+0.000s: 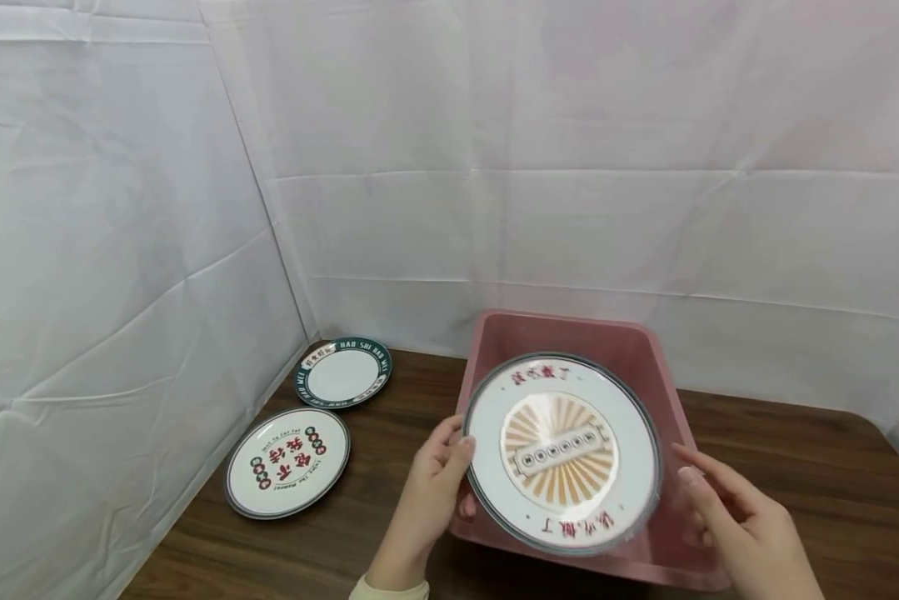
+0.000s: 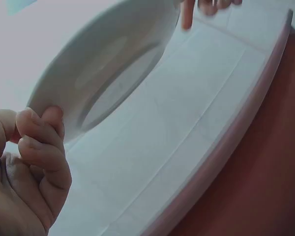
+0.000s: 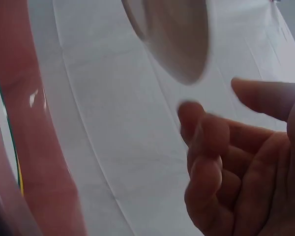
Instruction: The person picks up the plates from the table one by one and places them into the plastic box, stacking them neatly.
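A round white plate [image 1: 490,417] with a dark rim, red characters and a sunburst centre is held up, tilted, over a pink bin [image 1: 561,321]. My left hand [image 1: 436,479] pinches its left edge between thumb and fingers. The left wrist view shows the plate's pale underside [image 2: 113,54] and the left hand's fingers [image 2: 51,147] bent at its rim. Beyond the plate's right edge is my right hand [image 1: 741,517]. In the right wrist view, a gap separates the right hand [image 3: 236,162] from the plate [image 3: 179,39], its thumb and fingers apart.
On the brown table [image 1: 412,400], left of the bin, lie a green-rimmed plate [image 1: 344,375] and, nearer, a white plate [image 1: 287,462] with red and dark lettering. White cloth [image 1: 584,208] hangs behind and at the left. Something white with a green-yellow edge [image 3: 12,152] shows by the bin.
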`<state>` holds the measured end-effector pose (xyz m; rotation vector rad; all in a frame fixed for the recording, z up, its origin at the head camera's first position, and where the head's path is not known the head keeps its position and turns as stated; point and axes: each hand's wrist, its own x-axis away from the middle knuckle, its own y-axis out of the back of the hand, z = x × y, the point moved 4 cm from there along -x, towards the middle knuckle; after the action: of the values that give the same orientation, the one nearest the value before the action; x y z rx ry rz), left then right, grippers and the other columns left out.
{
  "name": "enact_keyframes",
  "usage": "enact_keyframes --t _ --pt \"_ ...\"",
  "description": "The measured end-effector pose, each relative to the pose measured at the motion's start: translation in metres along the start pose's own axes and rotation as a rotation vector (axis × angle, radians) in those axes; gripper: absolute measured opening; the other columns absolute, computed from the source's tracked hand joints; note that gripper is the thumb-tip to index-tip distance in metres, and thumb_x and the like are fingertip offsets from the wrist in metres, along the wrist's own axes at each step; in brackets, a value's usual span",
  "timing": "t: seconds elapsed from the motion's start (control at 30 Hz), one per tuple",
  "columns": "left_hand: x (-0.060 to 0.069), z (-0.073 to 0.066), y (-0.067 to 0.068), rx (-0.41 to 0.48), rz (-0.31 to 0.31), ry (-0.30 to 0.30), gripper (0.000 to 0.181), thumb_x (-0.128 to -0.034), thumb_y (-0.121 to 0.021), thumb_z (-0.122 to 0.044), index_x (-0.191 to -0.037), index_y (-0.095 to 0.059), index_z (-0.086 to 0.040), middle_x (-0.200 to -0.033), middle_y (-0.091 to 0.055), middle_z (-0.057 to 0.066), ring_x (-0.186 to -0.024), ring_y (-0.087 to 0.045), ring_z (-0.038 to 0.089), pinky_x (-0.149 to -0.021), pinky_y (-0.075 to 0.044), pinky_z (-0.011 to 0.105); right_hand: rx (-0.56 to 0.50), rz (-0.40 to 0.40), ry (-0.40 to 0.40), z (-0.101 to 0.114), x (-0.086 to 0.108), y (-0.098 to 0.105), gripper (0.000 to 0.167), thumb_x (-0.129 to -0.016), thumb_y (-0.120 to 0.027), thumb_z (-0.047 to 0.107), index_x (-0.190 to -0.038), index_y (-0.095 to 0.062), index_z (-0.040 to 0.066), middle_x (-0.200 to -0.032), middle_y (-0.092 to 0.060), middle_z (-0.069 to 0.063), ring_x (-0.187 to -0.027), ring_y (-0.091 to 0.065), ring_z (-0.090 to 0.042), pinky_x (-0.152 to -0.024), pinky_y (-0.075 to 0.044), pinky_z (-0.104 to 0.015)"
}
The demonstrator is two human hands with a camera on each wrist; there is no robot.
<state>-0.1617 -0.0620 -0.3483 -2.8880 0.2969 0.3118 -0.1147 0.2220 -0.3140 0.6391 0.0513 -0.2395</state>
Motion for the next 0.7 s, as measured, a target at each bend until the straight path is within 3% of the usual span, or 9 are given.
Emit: enact_keyframes --t 0.1,0.27,0.43,0.53,0.6,0.67,0.7 --pt "0.001 -0.002 -0.007 -0.019 0.056 -0.02 0.036 -0.1 -0.041 -0.015 -0.131 -0.044 0.004 -0.065 -0.052 0.007 -0.039 -0.04 0.008 -0.039 -0.036 0.018 -0.082 0.051 -0.003 -0.003 -0.002 -0.002 0.041 -0.098 -0.045 0.034 -0.13 -0.053 0.009 -0.073 -0.062 -0.004 -0.061 -0.057 -0.017 -0.054 -0.047 -0.027" --pt "-0.001 0.001 -0.011 -0.028 0.073 -0.02 0.037 -0.0999 -0.042 -0.016 -0.13 -0.046 0.004 -0.059 -0.046 0.004 -0.041 -0.037 0.006 -0.041 -0.034 0.017 -0.172 0.06 0.02 -0.007 -0.005 -0.001 0.034 -0.098 -0.047 0.027 -0.128 -0.056 0.013 -0.069 -0.062 -0.006 -0.059 -0.058 -0.02 -0.055 -0.049 -0.028" --pt "-0.003 0.004 -0.011 -0.023 0.07 -0.015 0.035 -0.0997 -0.042 -0.014 -0.128 -0.048 0.006 -0.058 -0.044 0.003 -0.041 -0.035 0.006 -0.041 -0.032 0.017 -0.244 0.081 -0.006 -0.009 -0.01 -0.008 0.024 -0.097 -0.05 0.025 -0.118 -0.058 0.031 -0.07 -0.063 -0.002 -0.057 -0.057 -0.018 -0.054 -0.049 -0.028" --pt "-0.004 0.003 -0.01 -0.046 0.047 -0.024 0.036 -0.0996 -0.043 -0.015 -0.128 -0.048 0.005 -0.059 -0.045 0.003 -0.041 -0.035 0.006 -0.041 -0.032 0.017 -0.265 0.103 -0.028 -0.008 -0.014 -0.016 0.024 -0.098 -0.048 0.027 -0.121 -0.055 0.024 -0.066 -0.059 -0.003 -0.051 -0.054 -0.017 -0.05 -0.048 -0.029" --pt "-0.007 0.001 -0.008 -0.07 0.003 -0.032 0.035 -0.099 -0.044 -0.014 -0.128 -0.049 0.005 -0.06 -0.046 0.003 -0.041 -0.035 0.007 -0.04 -0.032 0.017 -0.299 0.141 -0.024 -0.006 -0.016 -0.022 0.032 -0.099 -0.045 0.026 -0.127 -0.049 0.011 -0.059 -0.054 -0.007 -0.045 -0.051 -0.019 -0.045 -0.046 -0.03" --pt "-0.012 -0.002 -0.004 -0.095 -0.049 -0.044 0.034 -0.0982 -0.046 -0.014 -0.127 -0.051 0.004 -0.061 -0.047 0.004 -0.041 -0.036 0.007 -0.04 -0.032 0.018 -0.308 0.169 0.014 -0.001 -0.019 -0.026 0.039 -0.099 -0.044 0.024 -0.129 -0.042 -0.001 -0.054 -0.05 -0.007 -0.041 -0.048 -0.018 -0.042 -0.043 -0.03" --pt "-0.015 -0.004 -0.002 -0.109 -0.075 -0.054 0.034 -0.0976 -0.047 -0.013 -0.126 -0.052 0.004 -0.062 -0.048 0.005 -0.042 -0.037 0.007 -0.04 -0.032 0.018 -0.314 0.183 0.033 0.002 -0.021 -0.027 0.038 -0.1 -0.043 0.023 -0.128 -0.041 -0.002 -0.053 -0.05 -0.007 -0.04 -0.047 -0.017 -0.042 -0.042 -0.03"
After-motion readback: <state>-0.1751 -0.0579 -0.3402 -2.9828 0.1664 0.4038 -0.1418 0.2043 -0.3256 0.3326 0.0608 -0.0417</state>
